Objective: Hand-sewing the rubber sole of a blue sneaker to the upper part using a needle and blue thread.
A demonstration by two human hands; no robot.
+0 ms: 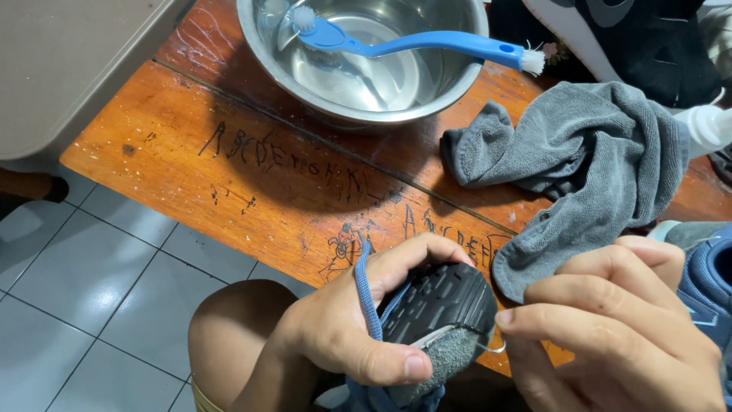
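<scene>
two hands meet at the shoe [442, 313] over the knee: left hand [343, 328] clamped round its toe, sole up, right hand [610, 328] pinching a thin thread [494, 349] at the edge; best pulled slowly, grip firm

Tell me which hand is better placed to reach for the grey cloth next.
Probably the right hand. It sits just below the grey cloth and only pinches at the shoe's toe, whereas the left hand is wrapped around the shoe, supporting it.
</scene>
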